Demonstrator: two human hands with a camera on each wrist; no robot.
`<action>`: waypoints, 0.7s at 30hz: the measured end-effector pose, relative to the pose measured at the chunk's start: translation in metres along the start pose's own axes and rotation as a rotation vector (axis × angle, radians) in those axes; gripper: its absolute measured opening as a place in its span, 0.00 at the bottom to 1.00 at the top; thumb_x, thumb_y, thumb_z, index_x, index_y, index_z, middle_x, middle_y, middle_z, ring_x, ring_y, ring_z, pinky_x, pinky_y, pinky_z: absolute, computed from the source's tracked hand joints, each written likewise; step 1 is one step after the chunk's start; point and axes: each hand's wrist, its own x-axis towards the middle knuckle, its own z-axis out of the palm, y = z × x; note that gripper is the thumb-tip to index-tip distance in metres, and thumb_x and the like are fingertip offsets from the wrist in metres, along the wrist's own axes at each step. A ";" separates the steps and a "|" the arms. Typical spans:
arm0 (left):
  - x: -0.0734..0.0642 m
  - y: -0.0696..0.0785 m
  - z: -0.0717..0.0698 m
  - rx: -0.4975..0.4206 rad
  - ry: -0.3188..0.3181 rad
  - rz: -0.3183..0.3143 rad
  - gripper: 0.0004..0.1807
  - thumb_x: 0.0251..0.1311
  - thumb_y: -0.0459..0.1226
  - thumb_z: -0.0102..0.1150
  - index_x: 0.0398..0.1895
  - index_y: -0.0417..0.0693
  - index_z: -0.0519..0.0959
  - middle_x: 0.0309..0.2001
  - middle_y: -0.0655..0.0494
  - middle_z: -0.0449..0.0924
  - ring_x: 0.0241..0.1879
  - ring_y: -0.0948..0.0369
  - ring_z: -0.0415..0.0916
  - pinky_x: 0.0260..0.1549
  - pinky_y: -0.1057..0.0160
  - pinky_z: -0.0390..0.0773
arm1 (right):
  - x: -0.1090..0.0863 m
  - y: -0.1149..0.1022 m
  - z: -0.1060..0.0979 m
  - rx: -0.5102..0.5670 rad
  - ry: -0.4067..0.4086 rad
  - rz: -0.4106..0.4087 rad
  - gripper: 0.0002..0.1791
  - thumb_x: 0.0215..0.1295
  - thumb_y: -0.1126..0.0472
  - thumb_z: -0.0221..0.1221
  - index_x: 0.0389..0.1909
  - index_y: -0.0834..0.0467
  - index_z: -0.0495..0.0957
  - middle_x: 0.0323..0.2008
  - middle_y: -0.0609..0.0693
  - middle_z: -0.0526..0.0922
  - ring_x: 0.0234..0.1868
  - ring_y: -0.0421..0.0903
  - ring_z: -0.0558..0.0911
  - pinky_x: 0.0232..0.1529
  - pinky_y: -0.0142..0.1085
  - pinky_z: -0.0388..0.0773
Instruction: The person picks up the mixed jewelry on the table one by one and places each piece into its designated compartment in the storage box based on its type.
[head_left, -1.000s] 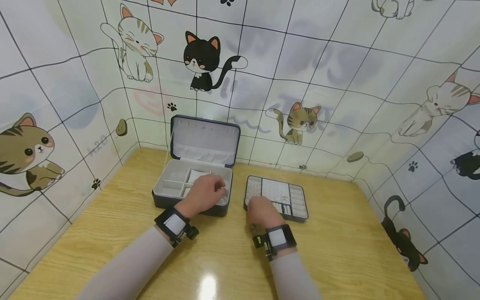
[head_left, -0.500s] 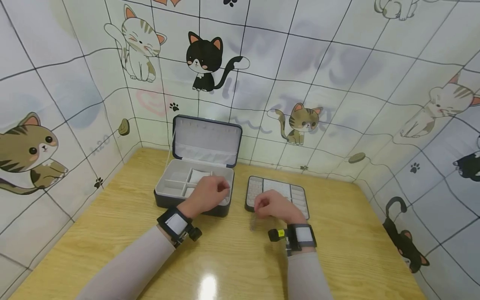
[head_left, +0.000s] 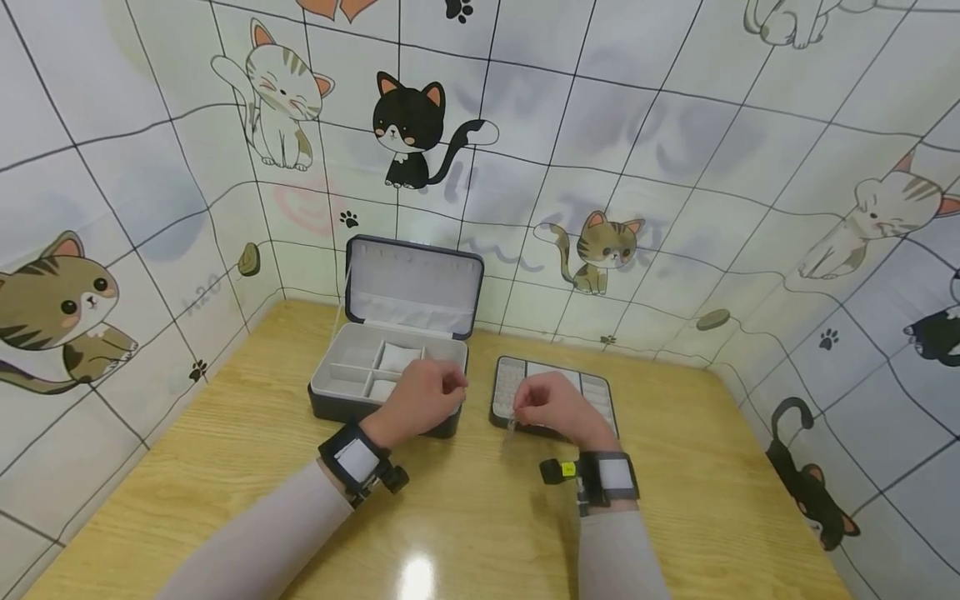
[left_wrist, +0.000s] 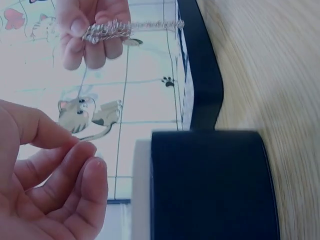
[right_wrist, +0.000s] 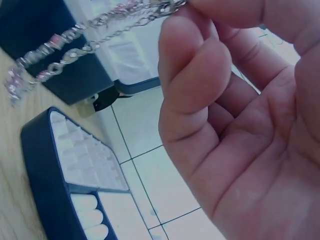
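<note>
My right hand [head_left: 555,404] pinches a silvery bracelet [right_wrist: 55,42] with pink beads between thumb and fingertips. It hangs as a doubled strand below the fingers, in front of the flat jewelry tray [head_left: 506,392]. My left hand [head_left: 422,398] is over the front right part of the open jewelry box [head_left: 341,408], its fingers loosely curled and the thumb near the index fingertip. No object shows between those fingers in the left wrist view. The bracelet [left_wrist: 112,31] appears there beyond the left hand, held in the other hand.
Two white cushions [head_left: 399,357] sit in the box's compartments, and its lid [head_left: 412,287] stands raised against the cat-print wall covering [head_left: 660,167]. The tray has small cells, ring rolls [right_wrist: 90,217] and a flat middle section. Box and tray stand on a wooden table [head_left: 465,517].
My right hand has risen from the tray's front left corner and shifted right, with the bracelet now dangling from it. My left hand has moved only slightly right over the box.
</note>
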 end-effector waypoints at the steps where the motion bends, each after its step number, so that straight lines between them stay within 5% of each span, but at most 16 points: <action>1: -0.001 0.002 0.000 -0.012 -0.016 0.001 0.04 0.63 0.34 0.65 0.37 0.51 0.88 0.32 0.61 0.85 0.32 0.65 0.76 0.35 0.65 0.78 | 0.000 -0.001 0.000 0.014 0.001 -0.011 0.03 0.63 0.68 0.66 0.34 0.65 0.84 0.30 0.48 0.86 0.31 0.41 0.80 0.37 0.33 0.81; 12: -0.004 0.016 0.012 -0.154 -0.176 0.035 0.05 0.63 0.34 0.67 0.37 0.53 0.89 0.34 0.64 0.87 0.33 0.67 0.79 0.35 0.66 0.82 | 0.001 -0.011 0.003 0.151 -0.035 -0.159 0.05 0.61 0.73 0.63 0.32 0.61 0.83 0.30 0.49 0.84 0.30 0.39 0.78 0.34 0.31 0.79; 21: -0.007 0.014 0.022 -0.260 -0.306 0.056 0.04 0.68 0.38 0.68 0.41 0.54 0.90 0.35 0.66 0.89 0.34 0.70 0.80 0.36 0.68 0.80 | 0.003 -0.018 0.007 0.194 -0.084 -0.215 0.01 0.62 0.73 0.64 0.33 0.68 0.81 0.31 0.43 0.85 0.31 0.37 0.80 0.36 0.30 0.79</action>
